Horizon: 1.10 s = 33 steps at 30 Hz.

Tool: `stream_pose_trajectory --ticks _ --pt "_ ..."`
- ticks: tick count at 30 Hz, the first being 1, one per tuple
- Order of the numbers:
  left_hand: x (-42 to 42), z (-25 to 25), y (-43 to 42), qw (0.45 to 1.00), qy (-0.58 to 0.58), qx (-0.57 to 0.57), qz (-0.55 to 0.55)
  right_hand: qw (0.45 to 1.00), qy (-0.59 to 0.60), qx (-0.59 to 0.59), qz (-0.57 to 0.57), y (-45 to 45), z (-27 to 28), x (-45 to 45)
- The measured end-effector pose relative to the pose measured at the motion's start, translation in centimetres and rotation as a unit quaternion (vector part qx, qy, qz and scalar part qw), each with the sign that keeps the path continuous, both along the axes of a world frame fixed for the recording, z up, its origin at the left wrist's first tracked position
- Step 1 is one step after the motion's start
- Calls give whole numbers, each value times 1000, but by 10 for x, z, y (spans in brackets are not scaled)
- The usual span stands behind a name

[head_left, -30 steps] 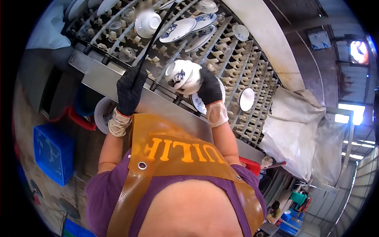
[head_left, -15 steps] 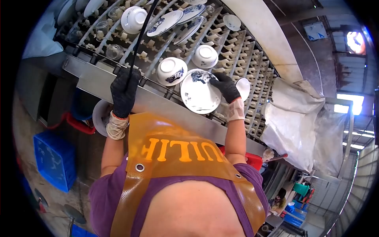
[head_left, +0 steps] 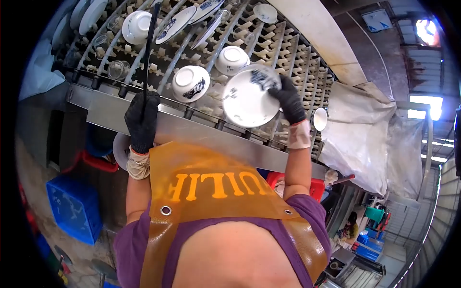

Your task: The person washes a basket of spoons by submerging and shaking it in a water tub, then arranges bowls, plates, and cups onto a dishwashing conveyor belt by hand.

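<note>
My gloved right hand point(head_left: 289, 102) is closed on the right edge of a white plate point(head_left: 249, 103) with a dark blue pattern, held over the conveyor rack. Whether more plates lie beneath it cannot be seen. My gloved left hand point(head_left: 142, 120) is wrapped round a long thin black rod point(head_left: 150, 50) that points up across the rack. Two upturned white bowls point(head_left: 191, 84) point(head_left: 232, 60) sit left of the plate. To the right of my right wrist lies a small white dish or spoon point(head_left: 319, 119).
The pegged conveyor rack point(head_left: 300, 62) carries tilted patterned plates point(head_left: 176, 24), another upturned bowl point(head_left: 137, 27) and glasses point(head_left: 117, 70). A metal ledge point(head_left: 192, 132) runs between me and the rack. Blue crate point(head_left: 74, 209) at lower left, red basket point(head_left: 317, 188) at right, plastic sheeting point(head_left: 355, 134) beyond.
The plate in my right hand has risen from beside the bowls and shifted slightly right and up. My left hand keeps the rod, now more upright. The bowls appear further left in view.
</note>
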State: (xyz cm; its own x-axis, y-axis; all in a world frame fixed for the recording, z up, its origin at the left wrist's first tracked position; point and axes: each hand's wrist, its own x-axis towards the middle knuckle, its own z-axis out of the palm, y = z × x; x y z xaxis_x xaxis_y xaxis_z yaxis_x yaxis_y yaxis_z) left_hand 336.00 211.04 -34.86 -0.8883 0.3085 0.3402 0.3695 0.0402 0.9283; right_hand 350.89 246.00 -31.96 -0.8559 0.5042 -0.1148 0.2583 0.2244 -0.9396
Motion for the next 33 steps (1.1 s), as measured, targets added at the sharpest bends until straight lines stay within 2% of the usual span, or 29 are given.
stream_pose_trajectory --ticks 1,2,4,5,6,8,9,10,12,13,14,16,17,18,20,21,22,23,24,25,26,28,30,31,32,33 --pt "3 0 1 1000 -3 -2 -1 997 51 47 -19 12 2 0" --pt "4 1 4 1000 12 -18 11 994 25 66 -82 11 14 -2" --pt "7 3 11 999 26 -32 19 990 -46 -18 -132 6 43 -5" --pt "9 5 12 1000 3 -26 16 991 6 -39 -128 9 35 0" --pt "10 5 12 999 -19 -21 15 991 5 -37 -129 11 29 5" --pt "12 -5 14 999 -38 12 24 989 53 65 -123 17 8 14" --pt "14 -7 14 998 -46 19 27 951 33 275 -137 31 -22 21" --pt "16 -8 14 998 -54 26 29 941 -64 293 -153 18 -13 25" --pt "18 -4 16 998 -49 4 26 896 -63 427 -109 26 -64 45" --pt "18 -3 18 999 -42 -16 20 911 -103 389 -91 15 -65 49" --pt "19 -4 19 999 -39 -18 11 885 -80 455 -58 19 -83 53" --pt "21 -9 22 999 -48 -15 19 861 -98 494 -70 26 -94 57" --pt "22 -11 25 999 -51 9 15 897 30 410 -161 19 -86 57" --pt "23 -12 27 999 -45 7 6 946 5 240 -216 17 -72 60" --pt "27 -12 28 995 -90 27 21 968 94 -8 -233 18 -44 71" --pt "29 -5 31 999 -24 -23 23 965 121 -78 -221 18 -36 77" --pt "28 -9 33 999 -22 -24 9 967 123 -3 -224 33 -58 85" --pt "25 -16 34 996 76 -45 16 962 123 73 -232 47 -81 93" --pt "23 -22 35 983 174 -61 24 946 89 97 -297 65 -104 99" --pt "25 -22 33 991 103 -77 26 913 26 244 -326 66 -95 104" --pt "29 -22 35 992 105 -72 18 837 -46 431 -335 88 -110 117" --pt "33 -19 38 997 -54 -37 39 708 -133 578 -384 124 -139 140" --pt "36 -19 42 999 -25 -23 34 747 -235 461 -418 143 -148 157" --pt "39 -16 43 998 -35 -33 40 789 -267 412 -370 169 -167 171" --pt "40 -13 45 997 -45 -42 47 785 -326 434 -298 179 -164 173" --pt "40 -17 45 997 -45 -42 39 796 -218 459 -329 188 -162 176"
